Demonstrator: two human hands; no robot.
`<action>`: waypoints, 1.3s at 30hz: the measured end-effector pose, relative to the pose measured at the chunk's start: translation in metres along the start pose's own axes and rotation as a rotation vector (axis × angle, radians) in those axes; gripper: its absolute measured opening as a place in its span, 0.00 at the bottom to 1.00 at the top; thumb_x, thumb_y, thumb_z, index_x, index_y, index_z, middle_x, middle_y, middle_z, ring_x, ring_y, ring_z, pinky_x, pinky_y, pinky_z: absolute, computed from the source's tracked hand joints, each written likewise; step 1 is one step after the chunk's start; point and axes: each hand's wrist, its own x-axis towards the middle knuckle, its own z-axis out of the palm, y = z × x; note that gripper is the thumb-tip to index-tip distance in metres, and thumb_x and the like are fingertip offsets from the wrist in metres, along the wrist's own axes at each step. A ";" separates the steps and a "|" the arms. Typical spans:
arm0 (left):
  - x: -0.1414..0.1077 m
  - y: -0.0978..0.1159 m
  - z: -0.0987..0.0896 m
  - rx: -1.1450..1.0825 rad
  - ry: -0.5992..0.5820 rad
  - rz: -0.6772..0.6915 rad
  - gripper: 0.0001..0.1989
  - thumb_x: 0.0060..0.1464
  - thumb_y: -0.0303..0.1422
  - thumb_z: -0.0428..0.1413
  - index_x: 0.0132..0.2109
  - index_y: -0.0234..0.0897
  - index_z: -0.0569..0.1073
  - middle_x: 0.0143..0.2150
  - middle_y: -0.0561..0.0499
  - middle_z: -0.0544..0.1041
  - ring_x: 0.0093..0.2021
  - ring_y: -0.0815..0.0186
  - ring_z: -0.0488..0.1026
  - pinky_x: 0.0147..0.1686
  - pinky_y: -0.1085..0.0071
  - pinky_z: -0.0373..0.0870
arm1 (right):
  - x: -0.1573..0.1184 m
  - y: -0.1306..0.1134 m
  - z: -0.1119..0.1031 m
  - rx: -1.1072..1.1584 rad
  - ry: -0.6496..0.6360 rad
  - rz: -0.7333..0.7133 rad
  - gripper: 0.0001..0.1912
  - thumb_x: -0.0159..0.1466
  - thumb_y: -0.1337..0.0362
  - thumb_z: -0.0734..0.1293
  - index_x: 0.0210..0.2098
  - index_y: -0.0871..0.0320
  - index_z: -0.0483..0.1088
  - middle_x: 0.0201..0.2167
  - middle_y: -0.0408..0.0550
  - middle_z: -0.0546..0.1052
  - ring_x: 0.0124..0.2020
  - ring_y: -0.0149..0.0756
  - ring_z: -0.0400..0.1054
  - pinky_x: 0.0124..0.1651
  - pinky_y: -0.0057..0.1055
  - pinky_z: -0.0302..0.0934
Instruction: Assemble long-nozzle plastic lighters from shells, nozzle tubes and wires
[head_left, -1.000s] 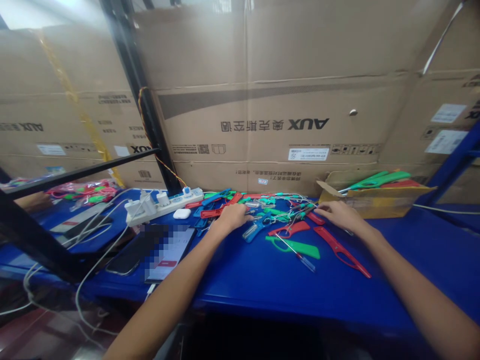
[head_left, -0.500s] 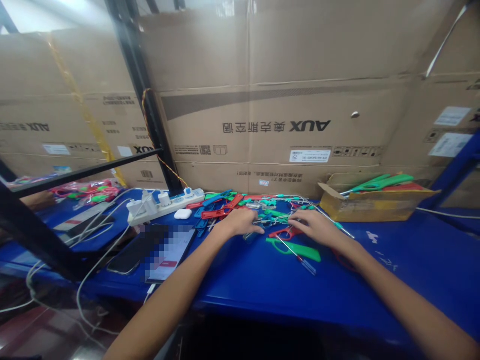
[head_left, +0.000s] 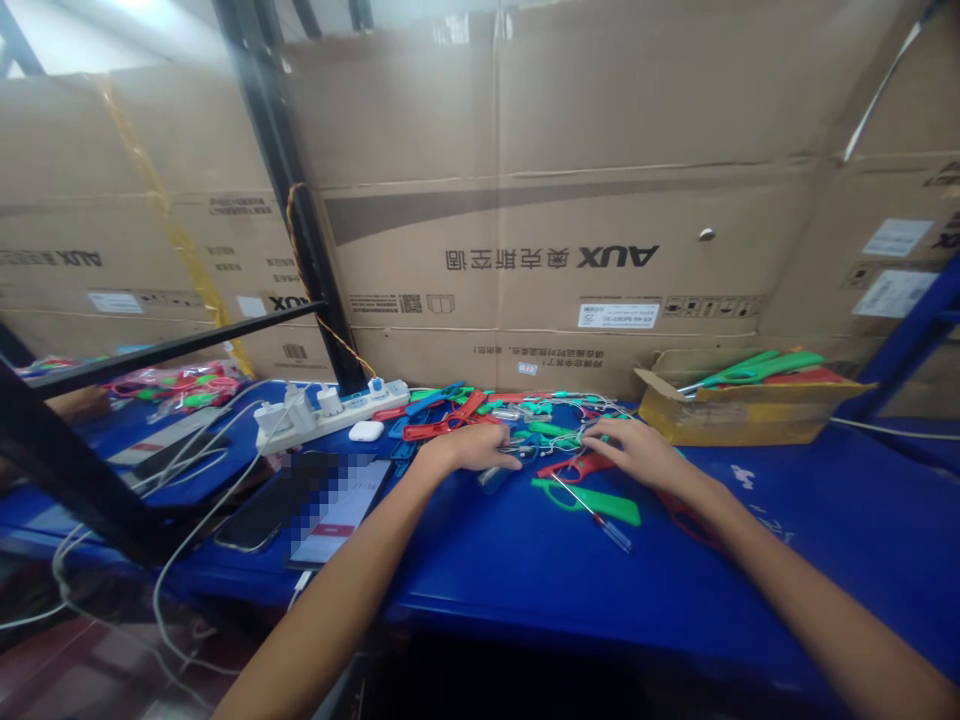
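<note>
My left hand (head_left: 480, 447) is closed over the near side of a pile of small parts; its fingertips reach thin pale wires, but what it grips is hidden. A small clear, tube-like piece (head_left: 491, 479) lies just below it. To the right, my right hand (head_left: 631, 446) has curled fingers with their tips together at thin wires (head_left: 574, 437) between the hands. Beneath its fingers lies a red gun-shaped plastic shell (head_left: 577, 467). Nearer the table edge are a green gun-shaped shell (head_left: 607, 504) and, across it, a screwdriver (head_left: 616, 532) with a clear handle.
Red and blue plastic shells (head_left: 442, 415) are heaped behind my left hand. A power strip (head_left: 334, 415), white earphone case (head_left: 366, 431) and phone (head_left: 341, 520) stand left. At right, a cardboard box (head_left: 750, 415) holds green shells. Cardboard sheets (head_left: 525, 200) wall the back.
My left hand has shifted slightly left and down, showing more of the clear piece under it. My right hand has moved a little to the right. The screwdriver and green shell stay put.
</note>
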 end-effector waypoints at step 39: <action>-0.006 0.005 -0.016 0.110 0.426 -0.096 0.15 0.71 0.40 0.48 0.54 0.39 0.73 0.43 0.43 0.82 0.45 0.53 0.79 0.44 0.65 0.69 | -0.005 0.023 -0.016 0.091 -0.240 0.010 0.25 0.65 0.41 0.65 0.41 0.55 0.80 0.40 0.53 0.79 0.41 0.46 0.73 0.44 0.40 0.64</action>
